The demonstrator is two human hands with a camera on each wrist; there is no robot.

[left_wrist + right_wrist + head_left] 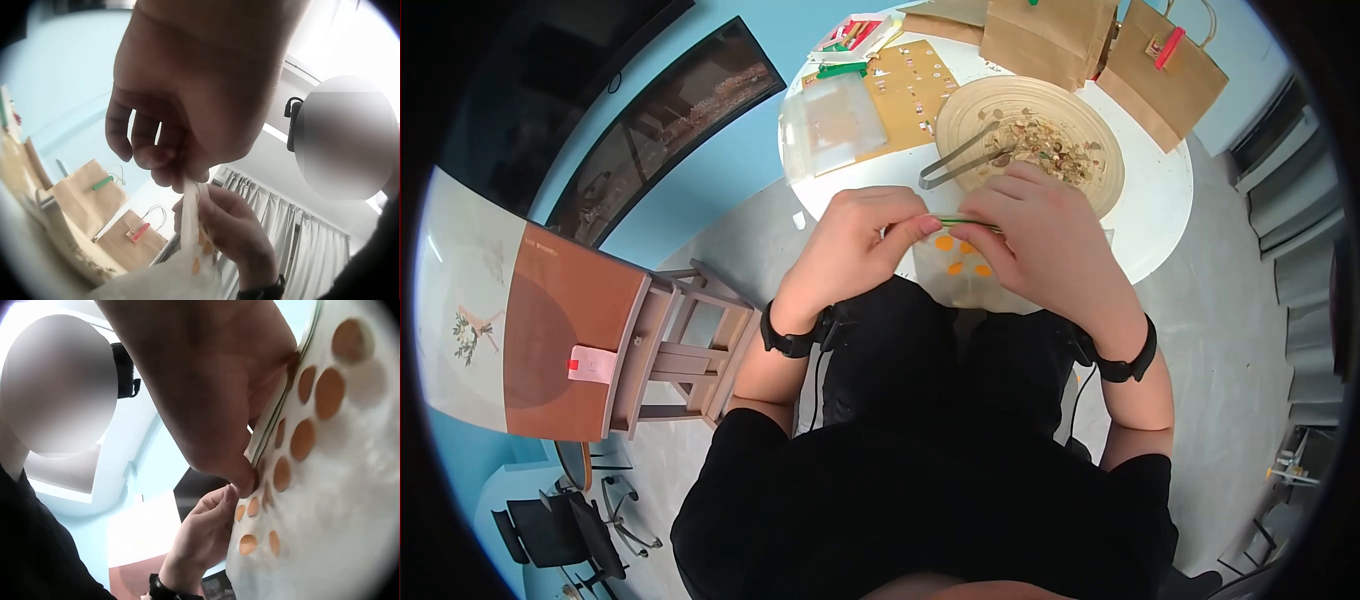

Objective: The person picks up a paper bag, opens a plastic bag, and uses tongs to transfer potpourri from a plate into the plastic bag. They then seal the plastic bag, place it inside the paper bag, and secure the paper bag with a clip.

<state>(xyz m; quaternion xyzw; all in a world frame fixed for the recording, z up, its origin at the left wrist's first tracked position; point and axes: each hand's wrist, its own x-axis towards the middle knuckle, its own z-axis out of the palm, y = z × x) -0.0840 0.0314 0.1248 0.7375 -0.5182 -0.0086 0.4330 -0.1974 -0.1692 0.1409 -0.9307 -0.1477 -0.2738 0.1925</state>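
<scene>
A translucent bag [960, 290] with orange dots hangs in front of the lap, near the white table's front edge. Along its top runs a thin green strip [960, 221]. My left hand [855, 240] pinches that top edge at its left, with the thumb towards me. At the other end my right hand [1045, 235] grips the same edge between thumb and fingers. The right wrist view shows the dotted bag [325, 506] close up, the edge folded narrow between the two hands. In the left wrist view the bag [159, 278] hangs below the left fingertips.
Beyond the hands, a round woven tray [955, 110] holds many small dried pieces, and metal tongs [945, 180] lie across its rim. Brown paper bags [1030, 45] stand behind it. To the left lie a stack of translucent bags [840, 125], a golden sheet [910, 90] and a white box [885, 35].
</scene>
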